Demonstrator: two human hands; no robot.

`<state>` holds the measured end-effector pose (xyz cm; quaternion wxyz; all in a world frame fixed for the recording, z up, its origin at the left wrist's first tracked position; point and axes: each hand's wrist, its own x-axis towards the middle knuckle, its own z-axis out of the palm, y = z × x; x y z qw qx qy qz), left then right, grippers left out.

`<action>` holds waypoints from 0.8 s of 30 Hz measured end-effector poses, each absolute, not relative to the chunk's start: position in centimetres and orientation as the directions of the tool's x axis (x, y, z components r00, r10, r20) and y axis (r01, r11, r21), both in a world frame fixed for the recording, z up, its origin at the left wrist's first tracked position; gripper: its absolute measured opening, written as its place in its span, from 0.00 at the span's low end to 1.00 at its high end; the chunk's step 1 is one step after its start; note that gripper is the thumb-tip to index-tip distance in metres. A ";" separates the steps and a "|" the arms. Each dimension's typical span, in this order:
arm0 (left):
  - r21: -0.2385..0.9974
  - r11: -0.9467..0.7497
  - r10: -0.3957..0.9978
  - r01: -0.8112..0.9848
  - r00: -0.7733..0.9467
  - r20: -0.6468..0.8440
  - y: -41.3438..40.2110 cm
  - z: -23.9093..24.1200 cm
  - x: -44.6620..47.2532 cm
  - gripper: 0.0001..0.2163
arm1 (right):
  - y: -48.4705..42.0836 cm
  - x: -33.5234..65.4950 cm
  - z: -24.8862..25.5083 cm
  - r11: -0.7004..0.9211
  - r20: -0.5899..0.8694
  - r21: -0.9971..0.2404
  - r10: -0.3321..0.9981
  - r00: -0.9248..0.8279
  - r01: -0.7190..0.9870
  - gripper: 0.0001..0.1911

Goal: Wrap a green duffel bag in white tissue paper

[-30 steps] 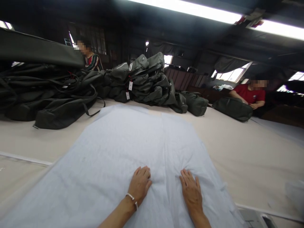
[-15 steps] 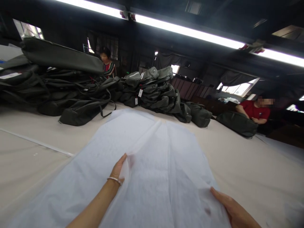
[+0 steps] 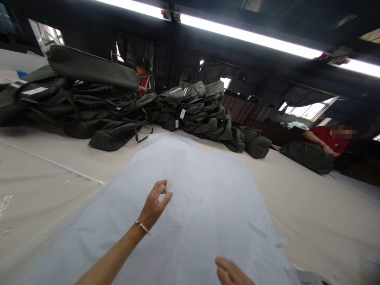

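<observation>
A stack of thin, translucent white plastic sheets (image 3: 208, 198) lies flat on the table in front of me. My left hand (image 3: 156, 202), with a bracelet at the wrist, is over the middle of the stack. Its thumb and forefinger are closed in a pinch on a wisp of the thin plastic. At the bottom edge of the view, my right hand (image 3: 233, 273) is slightly blurred and partly cut off. Its visible fingers are stretched out above the sheets, with nothing seen in them.
Dark green bags (image 3: 97, 75) are heaped at the back left, with another pile of tagged bags (image 3: 204, 114) at the back centre. A person in red (image 3: 322, 136) handles a dark bag (image 3: 308, 156) at the right. Another person in stripes (image 3: 147, 83) stands behind the heap.
My right hand has let go of the sheet's right side and moved left, toward the middle. The lifted top layer now lies flatter. My left hand has turned into a clear pinch.
</observation>
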<state>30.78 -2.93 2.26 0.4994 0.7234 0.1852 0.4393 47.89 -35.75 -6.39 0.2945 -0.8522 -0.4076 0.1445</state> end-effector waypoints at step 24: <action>0.440 -0.896 0.014 0.055 0.995 -0.097 -9.2 -1.9 33.7 0.16 | -26.0 48.6 -17.5 -0.262 0.598 0.318 0.801 0.022 0.911 0.26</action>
